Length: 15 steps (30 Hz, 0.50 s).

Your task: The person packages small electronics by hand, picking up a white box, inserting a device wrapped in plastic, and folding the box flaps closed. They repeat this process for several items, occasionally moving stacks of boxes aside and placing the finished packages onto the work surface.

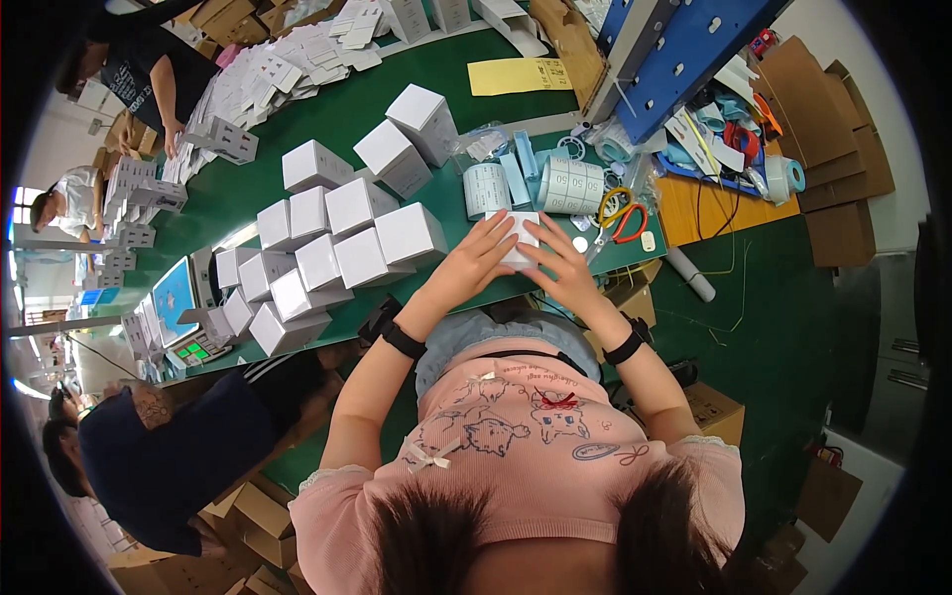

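Observation:
A small white box (pixel 517 260) is at the table's front edge, between my two hands. My left hand (pixel 478 256) holds its left side, fingers stretched over the top. From the right, my right hand (pixel 563 266) holds the same box, its fingertips close to the left ones. Hands cover much of the box's top. Just beyond it stand a roll of white labels (pixel 486 190) and a wider roll of printed round labels (pixel 572 185). Yellow-handled scissors (pixel 615 205) and red-handled scissors (pixel 632 224) lie right of my right hand.
Several white boxes (pixel 409 234) stand in rows to the left on the green table (pixel 327 114). A scale (pixel 198 347) with a lit green display is farther left. A blue perforated post (pixel 674 69) rises behind a cluttered blue tray (pixel 739 183). Other people (pixel 159 79) work along the left.

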Each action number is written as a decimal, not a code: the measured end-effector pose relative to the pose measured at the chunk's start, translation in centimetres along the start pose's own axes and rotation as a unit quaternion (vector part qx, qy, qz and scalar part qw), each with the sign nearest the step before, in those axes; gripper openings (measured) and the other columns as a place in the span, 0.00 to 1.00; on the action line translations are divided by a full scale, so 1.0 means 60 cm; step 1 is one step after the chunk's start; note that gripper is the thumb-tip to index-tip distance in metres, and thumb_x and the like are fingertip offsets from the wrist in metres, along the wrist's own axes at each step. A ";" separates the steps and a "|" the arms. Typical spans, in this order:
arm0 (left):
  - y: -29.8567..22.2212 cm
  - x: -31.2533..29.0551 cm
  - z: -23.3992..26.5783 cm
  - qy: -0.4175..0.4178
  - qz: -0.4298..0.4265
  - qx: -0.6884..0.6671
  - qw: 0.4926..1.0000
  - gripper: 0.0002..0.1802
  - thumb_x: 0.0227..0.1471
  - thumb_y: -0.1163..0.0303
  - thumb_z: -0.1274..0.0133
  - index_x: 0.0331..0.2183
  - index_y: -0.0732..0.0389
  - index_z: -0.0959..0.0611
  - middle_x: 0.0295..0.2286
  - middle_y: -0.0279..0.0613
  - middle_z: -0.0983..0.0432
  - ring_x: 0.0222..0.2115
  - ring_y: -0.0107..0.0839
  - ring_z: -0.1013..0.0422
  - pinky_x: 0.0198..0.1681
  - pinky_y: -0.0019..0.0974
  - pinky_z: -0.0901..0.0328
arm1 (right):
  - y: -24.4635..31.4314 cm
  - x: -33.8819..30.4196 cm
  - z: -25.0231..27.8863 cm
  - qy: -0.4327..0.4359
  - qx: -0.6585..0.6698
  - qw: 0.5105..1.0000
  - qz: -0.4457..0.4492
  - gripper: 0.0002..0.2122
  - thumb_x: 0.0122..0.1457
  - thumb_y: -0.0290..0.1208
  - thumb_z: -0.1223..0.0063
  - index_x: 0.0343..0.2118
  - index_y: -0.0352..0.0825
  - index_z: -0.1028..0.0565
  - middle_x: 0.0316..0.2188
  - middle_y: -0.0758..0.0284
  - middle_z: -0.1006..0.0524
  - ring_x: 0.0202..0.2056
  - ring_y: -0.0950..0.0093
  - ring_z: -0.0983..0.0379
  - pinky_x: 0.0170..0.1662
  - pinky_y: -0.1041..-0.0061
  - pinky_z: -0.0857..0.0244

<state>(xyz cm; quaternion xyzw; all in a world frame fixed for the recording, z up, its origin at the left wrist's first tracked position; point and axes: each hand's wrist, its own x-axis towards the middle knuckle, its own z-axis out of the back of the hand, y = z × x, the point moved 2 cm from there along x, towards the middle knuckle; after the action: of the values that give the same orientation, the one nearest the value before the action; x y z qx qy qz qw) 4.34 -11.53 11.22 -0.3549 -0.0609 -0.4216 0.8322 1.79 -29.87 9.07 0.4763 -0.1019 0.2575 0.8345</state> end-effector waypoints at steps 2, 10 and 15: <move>0.001 0.000 -0.003 -0.015 -0.005 0.007 1.000 0.26 0.40 0.74 0.43 0.45 0.65 0.27 0.48 0.49 0.35 0.52 0.48 0.41 0.53 0.46 0.43 | -0.003 0.003 0.000 -0.020 -0.001 1.000 -0.001 0.13 0.45 0.24 0.42 0.37 0.34 0.24 0.49 0.62 0.31 0.57 0.58 0.44 0.53 0.64 0.43; 0.007 -0.007 -0.024 -0.059 -0.028 0.031 0.997 0.25 0.38 0.75 0.42 0.43 0.66 0.26 0.47 0.48 0.33 0.52 0.50 0.42 0.52 0.48 0.41 | 0.001 0.000 0.000 -0.044 -0.004 0.998 0.043 0.11 0.46 0.20 0.44 0.36 0.33 0.24 0.43 0.63 0.28 0.53 0.58 0.39 0.50 0.66 0.38; -0.001 -0.022 -0.045 -0.090 -0.017 0.054 0.994 0.25 0.39 0.75 0.42 0.43 0.67 0.27 0.47 0.48 0.34 0.53 0.52 0.43 0.52 0.51 0.42 | 0.003 -0.004 -0.002 -0.047 -0.027 0.996 0.075 0.13 0.43 0.16 0.43 0.35 0.32 0.24 0.43 0.62 0.28 0.53 0.54 0.39 0.48 0.65 0.37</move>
<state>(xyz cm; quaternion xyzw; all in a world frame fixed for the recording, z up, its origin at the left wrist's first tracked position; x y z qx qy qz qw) 2.92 -12.43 8.76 -0.3451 -0.1647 -0.3984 0.8337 1.47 -29.77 9.04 0.4563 -0.1835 0.2933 0.8198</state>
